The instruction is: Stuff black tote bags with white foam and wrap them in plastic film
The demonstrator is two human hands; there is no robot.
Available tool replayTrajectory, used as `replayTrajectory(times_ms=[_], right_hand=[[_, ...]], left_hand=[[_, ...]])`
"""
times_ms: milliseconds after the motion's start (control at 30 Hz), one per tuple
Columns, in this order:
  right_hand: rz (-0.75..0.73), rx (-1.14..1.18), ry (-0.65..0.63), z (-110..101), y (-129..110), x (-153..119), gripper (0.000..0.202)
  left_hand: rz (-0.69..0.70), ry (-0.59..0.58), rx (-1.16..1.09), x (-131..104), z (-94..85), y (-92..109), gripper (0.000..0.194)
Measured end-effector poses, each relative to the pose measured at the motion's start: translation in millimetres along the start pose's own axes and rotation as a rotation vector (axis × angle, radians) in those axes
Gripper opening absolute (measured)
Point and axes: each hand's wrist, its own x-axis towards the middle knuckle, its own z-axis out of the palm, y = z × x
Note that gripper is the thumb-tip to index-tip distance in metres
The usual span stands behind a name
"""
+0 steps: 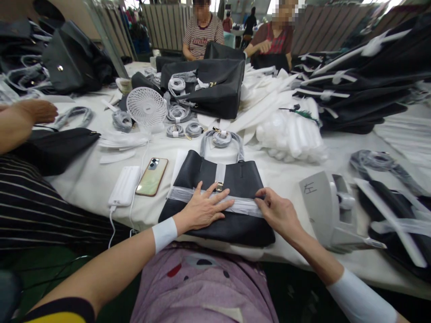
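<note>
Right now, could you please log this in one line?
left hand: spread over black bag; right hand: at right end of white strip

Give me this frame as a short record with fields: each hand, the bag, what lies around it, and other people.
Left hand: palm down, fingers spread across black bag and white band
Right hand: thumb and fingertips at band's right end; firmness of grip unclear
Bag: lying flat, handle away from wearer
Clasp: gold, beside left hand's fingers
Left of bag: phone, power bank
Right of bag: grey dispenser
Others: two people opposite; another's hand at left
</note>
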Motion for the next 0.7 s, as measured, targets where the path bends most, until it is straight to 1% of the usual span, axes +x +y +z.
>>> replayTrajectory(times_ms=[100, 167, 200, 267, 333, 367, 433, 500, 533, 567, 600, 667, 700], right_hand=[[-0.028, -0.205, -0.052, -10, -5, 2, 0.020], [-0.096, -0.376, -0.056, -19, -15, 5, 0.022], [-0.173, -0.430, -0.031, -21, -21, 6, 0.023], [-0.421, -0.449, 0.031, -20, -32, 6, 0.027], [-0.682, -0.413, 0.060, -7, -35, 3, 0.033], [-0.775, -0.406, 0.067, 2, -34, 0, 0.036], [-0.844, -0.422, 0.110, 23, -25, -5, 0.039], [-0.841, -0.451, 0.129, 40, -13, -8, 0.041], [-0.841, -0.457, 0.138, 44, -8, -8, 0.041], [-0.843, -0.459, 0.144, 47, -4, -8, 0.041], [-0.851, -0.456, 0.151, 47, -1, -8, 0.042], [-0.866, -0.459, 0.162, 45, 0, -7, 0.043], [-0.871, -0.468, 0.167, 44, 0, -6, 0.043]], left_hand=[[-0.013, 0.021, -0.034, 1, 0.0, 1, 0.048], [-0.019, 0.041, -0.043, 2, 0.4, 1, 0.047], [-0.019, 0.053, -0.042, 2, 0.6, 1, 0.047], [-0.014, 0.073, -0.034, 2, 0.4, 1, 0.047], [0.002, 0.085, -0.024, 2, -0.5, 2, 0.047], [0.009, 0.089, -0.021, 2, -1.4, 2, 0.047], [0.027, 0.094, -0.020, 2, -4.2, 1, 0.047], [0.053, 0.112, -0.033, 2, -9.5, -4, 0.042], [0.045, 0.142, -0.044, 1, -13.1, -9, 0.038], [-0.007, 0.198, -0.054, 1, -17.4, -16, 0.035], [-0.111, 0.280, -0.061, 1, -22.1, -25, 0.032], [-0.448, 0.469, -0.065, 2, -30.8, -46, 0.034], [-0.620, 0.523, -0.068, 3, -34.0, -57, 0.039]])
